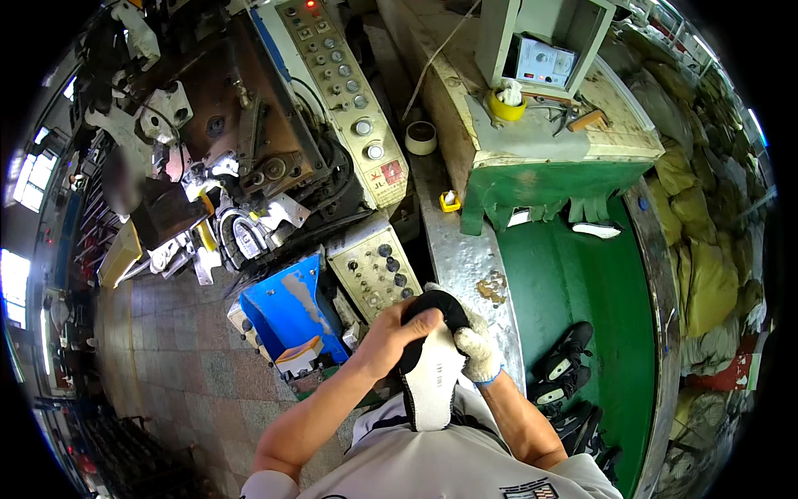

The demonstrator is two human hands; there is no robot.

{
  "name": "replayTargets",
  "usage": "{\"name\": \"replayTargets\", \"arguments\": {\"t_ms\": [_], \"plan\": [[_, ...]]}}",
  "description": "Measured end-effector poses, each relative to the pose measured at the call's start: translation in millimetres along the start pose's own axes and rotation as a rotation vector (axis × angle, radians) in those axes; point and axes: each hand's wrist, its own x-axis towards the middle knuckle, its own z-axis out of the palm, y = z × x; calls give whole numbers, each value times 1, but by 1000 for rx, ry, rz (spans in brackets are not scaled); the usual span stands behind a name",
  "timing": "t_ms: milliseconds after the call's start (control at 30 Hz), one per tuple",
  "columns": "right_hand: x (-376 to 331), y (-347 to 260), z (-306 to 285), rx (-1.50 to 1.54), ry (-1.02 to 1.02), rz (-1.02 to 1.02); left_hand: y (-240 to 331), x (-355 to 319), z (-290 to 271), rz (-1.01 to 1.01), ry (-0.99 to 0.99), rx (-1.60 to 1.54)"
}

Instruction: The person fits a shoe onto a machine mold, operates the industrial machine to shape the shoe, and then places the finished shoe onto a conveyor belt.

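Note:
I hold a black shoe upper on a last, its white insole side (432, 378) facing up, close to my chest. My left hand (389, 333), bare, grips the toe end from the left. My right hand (478, 345), in a white work glove, clasps the same shoe from the right side. Both hands sit just in front of a beige control panel (374, 270) with several knobs.
A big shoe-lasting machine (241, 158) with a long button panel (345, 91) stands at upper left. A green workbench (532, 158) holds a meter box and a yellow cup. Several black shoes (565, 366) lie on the green conveyor at right. Yellowish sacks (706, 266) pile far right.

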Motion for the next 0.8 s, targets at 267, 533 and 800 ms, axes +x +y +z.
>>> {"name": "replayTargets", "arguments": {"t_ms": [267, 533, 800], "plan": [[1, 1, 0, -61, 84, -35, 18, 16, 1, -51, 17, 267], [15, 10, -49, 256, 388, 19, -26, 12, -6, 9, 22, 111], [-20, -36, -325, -443, 933, 311, -91, -58, -114, 323, 685, 1428]]}}
